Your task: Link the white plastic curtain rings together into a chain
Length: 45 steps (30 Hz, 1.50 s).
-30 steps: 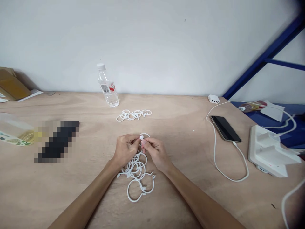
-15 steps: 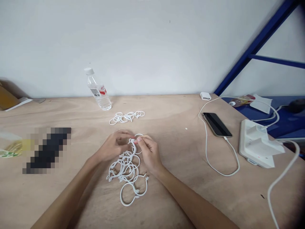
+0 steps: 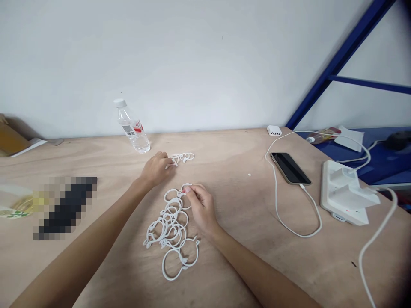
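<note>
A chain of linked white plastic rings (image 3: 171, 231) lies on the wooden table (image 3: 224, 201) in front of me. My right hand (image 3: 201, 207) pinches the top ring of that chain between thumb and fingers. My left hand (image 3: 156, 168) has reached out to a smaller loose pile of white rings (image 3: 183, 158) farther back; its fingers are curled on the pile's left end, and what they hold is hidden.
A clear water bottle (image 3: 131, 127) stands behind the far rings. To the right lie a phone (image 3: 290, 167) on a white cable, a small white charger (image 3: 274, 130) and a white power strip (image 3: 345, 192). A blurred dark object (image 3: 66, 206) and a plastic bag (image 3: 14, 203) sit on the left.
My left hand let go of the chain and moved away from me to the far pile of rings. My right hand stayed on the chain's top ring.
</note>
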Each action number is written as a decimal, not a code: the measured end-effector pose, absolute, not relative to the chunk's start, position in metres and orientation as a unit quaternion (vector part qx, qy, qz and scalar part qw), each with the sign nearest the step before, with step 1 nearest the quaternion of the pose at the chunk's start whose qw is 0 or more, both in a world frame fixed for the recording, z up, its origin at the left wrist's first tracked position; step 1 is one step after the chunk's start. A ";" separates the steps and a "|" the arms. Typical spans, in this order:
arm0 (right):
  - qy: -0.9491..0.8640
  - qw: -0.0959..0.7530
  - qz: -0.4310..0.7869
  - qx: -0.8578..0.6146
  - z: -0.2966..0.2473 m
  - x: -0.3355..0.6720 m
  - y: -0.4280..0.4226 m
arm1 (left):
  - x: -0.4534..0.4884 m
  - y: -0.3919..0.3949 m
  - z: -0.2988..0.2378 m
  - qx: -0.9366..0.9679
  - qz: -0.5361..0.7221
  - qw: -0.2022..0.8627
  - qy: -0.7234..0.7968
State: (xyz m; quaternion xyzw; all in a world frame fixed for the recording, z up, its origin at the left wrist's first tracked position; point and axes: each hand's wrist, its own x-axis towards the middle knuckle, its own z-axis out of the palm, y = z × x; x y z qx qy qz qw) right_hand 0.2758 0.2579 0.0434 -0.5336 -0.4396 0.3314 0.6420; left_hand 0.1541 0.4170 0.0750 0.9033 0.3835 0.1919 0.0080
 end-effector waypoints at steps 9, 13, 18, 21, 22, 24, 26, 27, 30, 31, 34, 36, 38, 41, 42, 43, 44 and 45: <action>-0.363 0.666 0.402 -0.513 0.042 0.273 0.258 | 0.145 0.337 0.101 0.779 0.342 0.221 0.477; -0.400 0.668 0.408 -0.477 0.045 0.275 0.257 | 0.151 0.302 0.091 0.738 0.299 0.315 0.516; -0.446 0.646 0.385 -0.486 0.045 0.276 0.256 | 0.153 0.303 0.081 0.806 0.291 0.211 0.471; -0.446 0.631 0.398 -0.494 0.043 0.276 0.256 | 0.150 0.309 0.080 0.851 0.323 0.159 0.382; -0.446 0.626 0.403 -0.496 0.042 0.276 0.256 | 0.149 0.310 0.079 0.861 0.322 0.146 0.366; -0.453 0.612 0.415 -0.498 0.041 0.276 0.256 | 0.148 0.311 0.078 0.873 0.309 0.124 0.357; -0.469 0.593 0.421 -0.501 0.040 0.276 0.255 | 0.147 0.312 0.077 0.875 0.296 0.120 0.365; -0.478 0.586 0.418 -0.503 0.040 0.276 0.255 | 0.147 0.312 0.076 0.870 0.294 0.130 0.373; -0.510 0.572 0.388 -0.512 0.042 0.277 0.254 | 0.148 0.312 0.073 0.833 0.297 0.208 0.419; -0.520 0.570 0.377 -0.513 0.043 0.277 0.253 | 0.149 0.312 0.072 0.814 0.298 0.238 0.437; -0.536 0.567 0.364 -0.508 0.045 0.277 0.253 | 0.152 0.310 0.071 0.764 0.297 0.320 0.474; -0.537 0.570 0.366 -0.503 0.045 0.277 0.253 | 0.154 0.310 0.071 0.743 0.297 0.355 0.484; -0.535 0.573 0.367 -0.500 0.045 0.277 0.254 | 0.154 0.310 0.069 0.732 0.297 0.371 0.487; -0.542 0.581 0.362 -0.488 0.045 0.277 0.254 | 0.151 0.314 0.066 0.717 0.304 0.376 0.503; -0.548 0.583 0.359 -0.480 0.045 0.276 0.254 | 0.150 0.315 0.065 0.712 0.309 0.369 0.511; -0.555 0.584 0.357 -0.473 0.045 0.276 0.253 | 0.148 0.316 0.064 0.710 0.314 0.358 0.519; -0.561 0.583 0.358 -0.467 0.046 0.276 0.253 | 0.147 0.316 0.064 0.711 0.318 0.343 0.526; -0.564 0.581 0.360 -0.463 0.046 0.276 0.253 | 0.146 0.316 0.065 0.715 0.319 0.329 0.528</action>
